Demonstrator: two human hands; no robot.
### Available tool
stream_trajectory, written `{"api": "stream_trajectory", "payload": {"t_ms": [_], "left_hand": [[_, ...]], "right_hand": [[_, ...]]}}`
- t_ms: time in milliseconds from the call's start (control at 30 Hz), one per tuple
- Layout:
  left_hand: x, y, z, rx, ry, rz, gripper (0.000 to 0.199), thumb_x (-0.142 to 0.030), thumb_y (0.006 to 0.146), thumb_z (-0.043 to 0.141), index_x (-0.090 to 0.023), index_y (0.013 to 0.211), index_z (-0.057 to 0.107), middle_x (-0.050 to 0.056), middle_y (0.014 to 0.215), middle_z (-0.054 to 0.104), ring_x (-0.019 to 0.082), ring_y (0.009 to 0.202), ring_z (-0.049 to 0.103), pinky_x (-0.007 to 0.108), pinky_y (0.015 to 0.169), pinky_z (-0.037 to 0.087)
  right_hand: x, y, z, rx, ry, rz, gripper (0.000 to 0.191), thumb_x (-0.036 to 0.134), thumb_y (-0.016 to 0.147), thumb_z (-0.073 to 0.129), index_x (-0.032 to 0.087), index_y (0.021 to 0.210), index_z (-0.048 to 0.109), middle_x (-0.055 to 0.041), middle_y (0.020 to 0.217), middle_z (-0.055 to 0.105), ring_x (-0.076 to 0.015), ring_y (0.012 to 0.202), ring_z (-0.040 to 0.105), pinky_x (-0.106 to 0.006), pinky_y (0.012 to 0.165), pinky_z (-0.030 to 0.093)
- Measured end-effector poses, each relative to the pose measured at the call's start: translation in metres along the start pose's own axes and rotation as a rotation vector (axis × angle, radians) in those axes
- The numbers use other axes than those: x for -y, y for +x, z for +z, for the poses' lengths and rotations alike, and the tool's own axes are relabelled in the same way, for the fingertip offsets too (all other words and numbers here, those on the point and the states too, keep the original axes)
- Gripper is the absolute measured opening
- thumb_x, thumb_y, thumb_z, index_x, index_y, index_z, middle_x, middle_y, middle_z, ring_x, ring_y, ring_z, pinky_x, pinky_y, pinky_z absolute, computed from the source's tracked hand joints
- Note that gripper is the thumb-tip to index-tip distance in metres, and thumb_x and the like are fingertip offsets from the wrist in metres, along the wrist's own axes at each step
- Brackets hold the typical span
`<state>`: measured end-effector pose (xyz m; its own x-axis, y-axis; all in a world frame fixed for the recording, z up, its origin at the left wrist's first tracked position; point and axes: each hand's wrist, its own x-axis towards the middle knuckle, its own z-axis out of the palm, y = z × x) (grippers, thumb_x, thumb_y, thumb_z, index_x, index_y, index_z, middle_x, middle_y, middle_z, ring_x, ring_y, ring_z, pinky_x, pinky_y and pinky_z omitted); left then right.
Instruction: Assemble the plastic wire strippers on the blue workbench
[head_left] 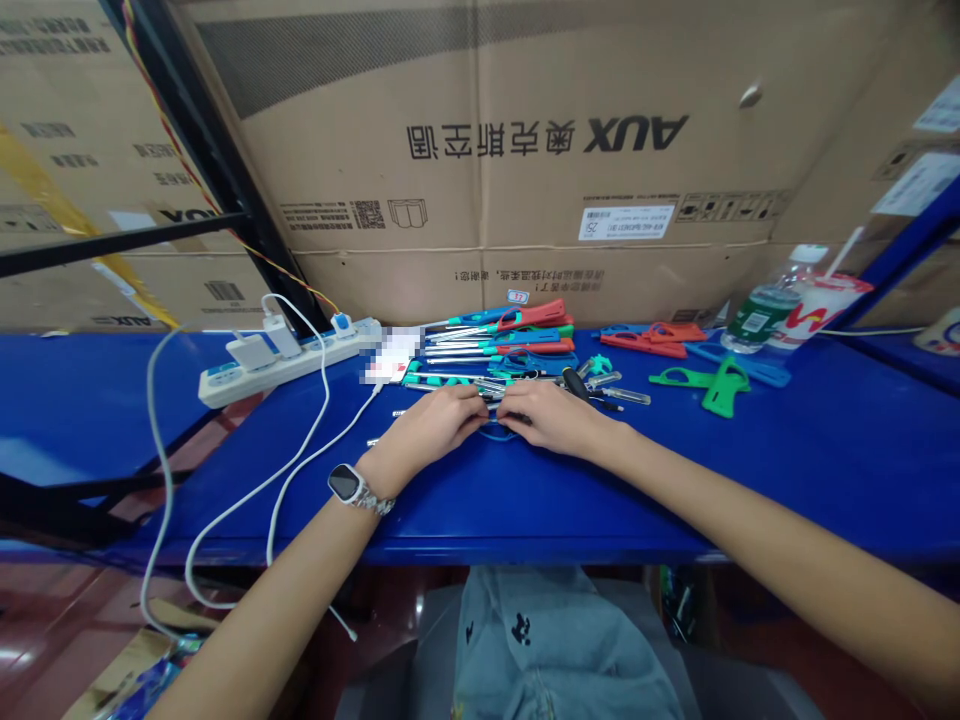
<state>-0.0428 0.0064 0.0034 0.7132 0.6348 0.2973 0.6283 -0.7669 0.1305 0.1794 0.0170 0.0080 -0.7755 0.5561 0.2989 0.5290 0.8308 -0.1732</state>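
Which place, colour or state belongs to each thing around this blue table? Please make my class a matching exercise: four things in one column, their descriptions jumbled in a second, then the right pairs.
Things
1. The left hand and right hand
2. The bright green pieces
3. The power strip
4. The watch

Descriptions
A. Worn on the left wrist
B. White, with plugs in it
C. Bare and close together
D. Lying to the right of both hands

Right pairs
1-C
2-D
3-B
4-A
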Motion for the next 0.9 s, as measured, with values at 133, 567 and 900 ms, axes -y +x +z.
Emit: {"api": "stream_trajectory", "payload": {"t_ms": [133,567,900], "left_hand": [[-0.001,-0.003,0.0,0.009,0.027,-0.01,0.02,-0.021,0.103,0.052,-0.014,0.1,0.071,0.01,0.101,0.07,0.022,0.092,0.068,0.037,0.084,0.056],[0.004,-0.011,0.004,-0.046,-0.161,-0.033,0.017,-0.017,0.101,0.051,-0.016,0.102,0.068,0.008,0.099,0.069,0.02,0.09,0.067,0.035,0.083,0.055],[0.006,-0.02,-0.005,-0.076,-0.314,-0.085,0.026,-0.023,0.097,0.055,-0.02,0.111,0.077,0.009,0.105,0.07,0.021,0.092,0.068,0.04,0.087,0.056]], "right_hand": [[0.0,-0.002,-0.003,0.027,0.023,0.026,0.016,0.009,0.094,0.059,0.016,0.086,0.071,-0.0074,0.089,0.069,-0.0196,0.083,0.062,-0.033,0.077,0.047],[-0.007,0.001,-0.001,-0.009,0.388,0.301,0.015,0.003,0.081,0.066,0.016,0.075,0.07,-0.0002,0.07,0.066,-0.0132,0.065,0.058,-0.026,0.064,0.042],[-0.007,-0.005,0.003,-0.083,0.441,0.264,0.015,0.004,0.083,0.065,0.017,0.076,0.068,-0.0008,0.073,0.064,-0.0127,0.066,0.056,-0.027,0.065,0.044]]}}
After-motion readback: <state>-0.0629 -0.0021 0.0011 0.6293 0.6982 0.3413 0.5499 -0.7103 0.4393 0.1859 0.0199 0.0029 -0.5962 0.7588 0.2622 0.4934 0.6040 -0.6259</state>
